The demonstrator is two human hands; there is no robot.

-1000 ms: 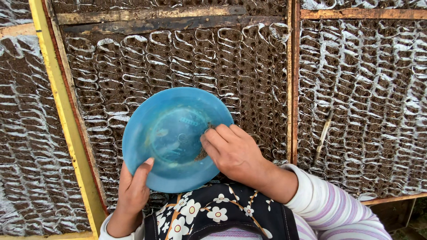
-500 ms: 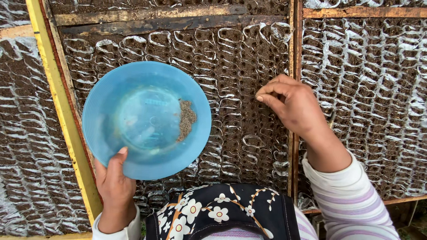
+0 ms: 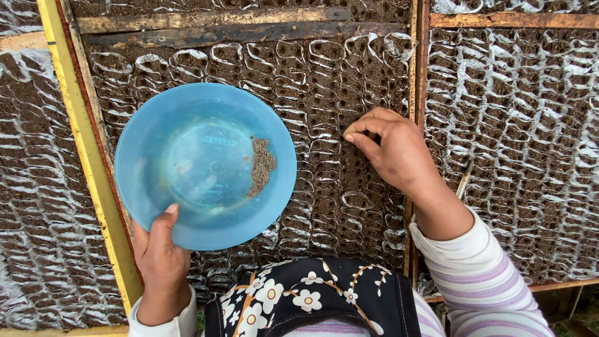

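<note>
Down at the lower left, the left hand [image 3: 161, 259] grips the rim of a blue plate [image 3: 206, 165], thumb on its inner edge, with a small heap of brown seeds [image 3: 261, 166] lying right of the plate's middle. Just right of the plate, the right hand [image 3: 390, 150] is pinched shut, fingertips [image 3: 349, 136] pressed together over the soil-filled seedling bags [image 3: 340, 93]; whether it holds a seed cannot be told. A thin stick [image 3: 463, 180] lies just beyond that wrist.

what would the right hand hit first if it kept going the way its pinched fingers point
Most likely the soil-filled cells just beyond and below the right hand; its fingers point left and downward at them, though depth is hard to judge.
</note>
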